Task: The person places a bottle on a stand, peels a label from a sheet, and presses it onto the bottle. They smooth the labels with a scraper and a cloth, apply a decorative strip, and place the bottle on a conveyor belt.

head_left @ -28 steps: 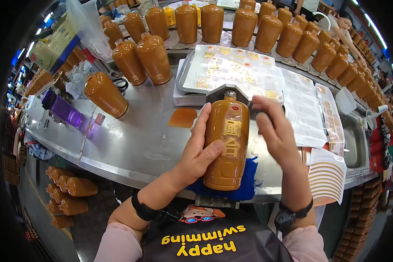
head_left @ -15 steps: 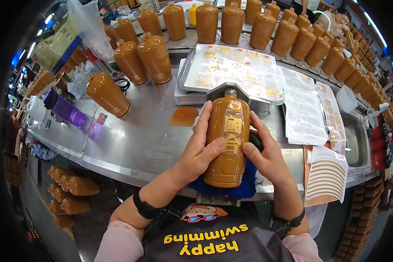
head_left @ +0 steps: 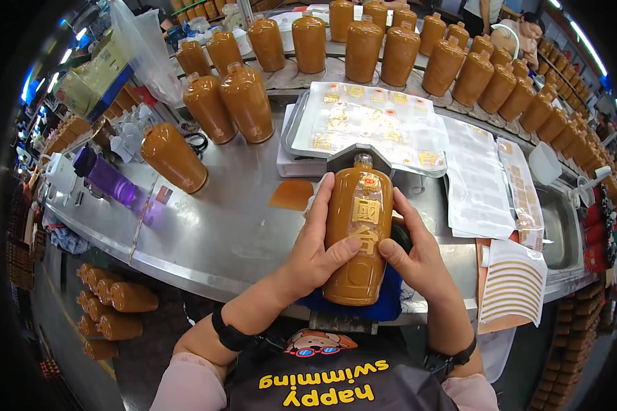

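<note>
A glossy brown bottle (head_left: 349, 282) leans back between my hands, its neck toward a dark angled rest (head_left: 337, 159). Gold characters and a small red-and-gold emblem decorate its front. My left hand (head_left: 317, 250) wraps the bottle's left side, with the thumb lying on the front by the lower gold character. On the other side my right hand (head_left: 424, 259) holds it, thumb on the front near the same character. Beneath the bottle lies a blue cloth (head_left: 391, 294). The fingers behind the bottle are partly hidden.
Behind the rest is a metal tray (head_left: 298, 140) of gold transfer sheets, with white sheets (head_left: 476, 181) to its right. Three brown bottles (head_left: 173, 157) and a purple drinking bottle (head_left: 110, 179) stand left. Rows of bottles line a curved conveyor (head_left: 291, 79). A sink (head_left: 562, 236) is right.
My left thumb has slid slightly right across the bottle's front, onto the lower character. The conveyor bottles have shifted left. The whole view has tipped a little, so things sit lower.
</note>
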`<state>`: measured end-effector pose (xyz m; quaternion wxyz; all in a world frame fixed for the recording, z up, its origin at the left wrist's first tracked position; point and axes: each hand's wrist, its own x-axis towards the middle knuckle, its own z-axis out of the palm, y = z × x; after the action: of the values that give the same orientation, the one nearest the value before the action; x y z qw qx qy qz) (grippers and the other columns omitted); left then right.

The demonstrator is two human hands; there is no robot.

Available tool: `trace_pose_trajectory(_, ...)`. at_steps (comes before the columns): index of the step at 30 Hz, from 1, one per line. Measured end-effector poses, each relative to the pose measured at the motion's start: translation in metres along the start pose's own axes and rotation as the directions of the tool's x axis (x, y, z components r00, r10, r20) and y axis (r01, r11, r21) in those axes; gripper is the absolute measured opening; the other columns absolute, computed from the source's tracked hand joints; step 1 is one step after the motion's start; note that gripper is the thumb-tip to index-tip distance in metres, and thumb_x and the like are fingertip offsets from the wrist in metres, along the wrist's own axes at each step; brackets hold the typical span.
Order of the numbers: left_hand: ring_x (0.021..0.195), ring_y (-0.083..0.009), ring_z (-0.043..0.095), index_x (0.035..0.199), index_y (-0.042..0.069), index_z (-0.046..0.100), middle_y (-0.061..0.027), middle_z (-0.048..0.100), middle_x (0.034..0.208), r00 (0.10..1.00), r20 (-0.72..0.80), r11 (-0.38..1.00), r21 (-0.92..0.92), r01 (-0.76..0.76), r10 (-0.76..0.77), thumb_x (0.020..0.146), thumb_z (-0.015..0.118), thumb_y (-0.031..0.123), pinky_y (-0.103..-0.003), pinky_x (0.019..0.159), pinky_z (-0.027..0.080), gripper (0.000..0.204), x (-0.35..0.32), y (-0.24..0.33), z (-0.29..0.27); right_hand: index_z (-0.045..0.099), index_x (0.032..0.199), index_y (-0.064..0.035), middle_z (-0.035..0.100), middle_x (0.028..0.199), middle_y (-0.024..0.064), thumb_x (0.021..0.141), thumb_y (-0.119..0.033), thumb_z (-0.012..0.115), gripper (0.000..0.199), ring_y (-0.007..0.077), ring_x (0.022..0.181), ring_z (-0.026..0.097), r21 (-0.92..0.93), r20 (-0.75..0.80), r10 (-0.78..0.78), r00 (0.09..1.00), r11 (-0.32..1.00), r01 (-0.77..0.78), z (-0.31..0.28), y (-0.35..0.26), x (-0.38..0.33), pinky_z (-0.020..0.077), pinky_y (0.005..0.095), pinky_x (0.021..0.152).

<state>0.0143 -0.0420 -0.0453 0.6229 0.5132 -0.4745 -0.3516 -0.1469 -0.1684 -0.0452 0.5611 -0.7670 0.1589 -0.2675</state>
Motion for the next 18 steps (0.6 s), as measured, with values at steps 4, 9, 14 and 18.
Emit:
trace_pose_trajectory(4, 0.137, -0.0276, 0.029, 0.149, -0.004, 0.009, -0.022, 0.026, 0.147, 0.999, -0.044, 0.997, -0.082, 0.006, -0.01, 0.092, 0.061, 0.032, -0.035, 0.112, 0.023, 0.085, 0.002, 0.0, -0.001, 0.029, 0.144, 0.0056, 0.043, 0.137, 0.0207, 0.088, -0.039, 0.066, 0.08, 0.0278, 0.12, 0.049, 0.002, -0.003, 0.028, 1.0, 1.0, -0.028, -0.001, -0.003, 0.003, 0.0398, 0.0376, 0.101)
trace_pose_trajectory(9, 0.127, -0.0274, 0.04, 0.14, -0.003, 0.028, -0.0214, 0.04, 0.135, 0.984, -0.166, 0.998, 0.022, 0.067, -0.062, 0.091, 0.062, 0.031, -0.036, 0.107, 0.031, 0.069, 0.026, 0.009, 0.001, 0.032, 0.142, 0.0062, 0.045, 0.134, 0.021, 0.088, -0.037, 0.068, 0.078, 0.0287, 0.12, 0.049, -0.071, -0.059, 0.014, 0.998, 0.997, -0.018, 0.003, -0.011, 0.005, 0.0404, 0.0372, 0.1)
trace_pose_trajectory(14, 0.115, -0.0136, 0.047, 0.134, 0.0, 0.033, -0.0123, 0.044, 0.127, 0.985, -0.167, 0.984, 0.165, 0.069, -0.042, 0.095, 0.056, 0.022, -0.028, 0.098, 0.04, 0.05, 0.033, 0.006, -0.001, 0.034, 0.14, 0.0066, 0.046, 0.132, 0.0222, 0.087, -0.033, 0.069, 0.075, 0.0298, 0.12, 0.049, -0.152, -0.071, -0.037, 0.997, 0.988, 0.026, 0.005, -0.01, 0.007, 0.0408, 0.0368, 0.1)
trace_pose_trajectory(18, 0.1, -0.0099, 0.054, 0.124, 0.001, 0.04, -0.009, 0.054, 0.112, 0.975, -0.195, 0.992, 0.048, 0.118, -0.106, 0.095, 0.058, 0.02, -0.025, 0.087, 0.046, 0.039, 0.05, 0.005, -0.004, 0.034, 0.14, 0.0067, 0.046, 0.131, 0.0227, 0.087, -0.033, 0.069, 0.075, 0.0306, 0.12, 0.049, -0.151, -0.07, -0.045, 0.997, 0.988, 0.034, 0.005, -0.011, 0.007, 0.0406, 0.037, 0.1)
